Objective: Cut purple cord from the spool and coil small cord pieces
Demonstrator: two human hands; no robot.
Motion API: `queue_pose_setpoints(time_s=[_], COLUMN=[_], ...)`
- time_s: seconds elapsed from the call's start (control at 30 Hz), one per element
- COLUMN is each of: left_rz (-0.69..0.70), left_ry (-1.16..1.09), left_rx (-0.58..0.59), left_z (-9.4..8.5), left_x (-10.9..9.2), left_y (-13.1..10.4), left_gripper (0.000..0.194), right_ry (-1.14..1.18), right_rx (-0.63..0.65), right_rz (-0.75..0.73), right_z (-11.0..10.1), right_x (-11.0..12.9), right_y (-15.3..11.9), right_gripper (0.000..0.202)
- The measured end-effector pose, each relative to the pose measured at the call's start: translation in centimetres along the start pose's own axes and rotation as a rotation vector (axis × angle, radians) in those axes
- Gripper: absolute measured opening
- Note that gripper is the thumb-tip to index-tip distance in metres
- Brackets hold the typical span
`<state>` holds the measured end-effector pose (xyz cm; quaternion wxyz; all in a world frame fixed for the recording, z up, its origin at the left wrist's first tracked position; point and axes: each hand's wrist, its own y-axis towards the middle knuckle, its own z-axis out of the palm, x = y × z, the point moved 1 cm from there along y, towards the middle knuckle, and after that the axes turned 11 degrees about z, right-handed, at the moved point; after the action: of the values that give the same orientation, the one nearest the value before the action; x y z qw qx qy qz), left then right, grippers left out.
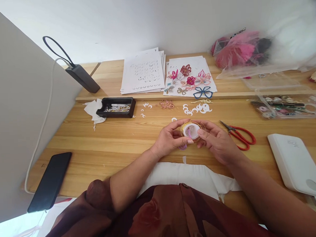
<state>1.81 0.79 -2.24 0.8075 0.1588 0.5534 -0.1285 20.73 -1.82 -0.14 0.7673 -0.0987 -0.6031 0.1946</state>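
A white spool of gold wire is held up between both my hands, a little above the wooden table. My left hand grips its left side, thumb in front and fingers behind. On the other side my right hand has its thumb against the spool's white face. Loose gold loops stand out around the rim. Something purple shows just below the spool, partly hidden by my left thumb. Red-handled scissors lie right of my right hand. Beyond the spool are white crescent-shaped pieces and pink wired pieces.
Fabric flowers lie on paper sheets at the back, beside a stack of printed sheets. A black tray of beads stands left. A clear plastic box, a white power bank and a phone flank the work area. White cloth lies in front.
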Motion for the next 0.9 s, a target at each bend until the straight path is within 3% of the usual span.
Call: queue_pose_setpoints(time_s=[0.2, 0.43, 0.7, 0.9], left_rz=[-0.001, 0.030, 0.140, 0.077], left_ry=[-0.055, -0.095, -0.038, -0.174], left_rx=[-0.018, -0.040, -0.094, -0.136], left_z=[0.06, -0.56, -0.77, -0.82], left_x=[-0.03, 0.52, 0.52, 0.48], left_y=[-0.02, 0.34, 0.27, 0.30], left_gripper=[0.085, 0.071, 0.052, 0.053], right_ry=[0.105, 0.198, 0.209, 0.176], right_rx=[-0.004, 0.020, -0.009, 0.004], right_rz=[0.047, 0.103, 0.101, 0.106], right_z=[-0.13, -0.42, -0.66, -0.42], right_x=[0.02, 0.10, -0.21, 0.02], right_y=[0.13, 0.37, 0.50, 0.37], right_gripper=[0.039, 0.027, 0.028, 0.024])
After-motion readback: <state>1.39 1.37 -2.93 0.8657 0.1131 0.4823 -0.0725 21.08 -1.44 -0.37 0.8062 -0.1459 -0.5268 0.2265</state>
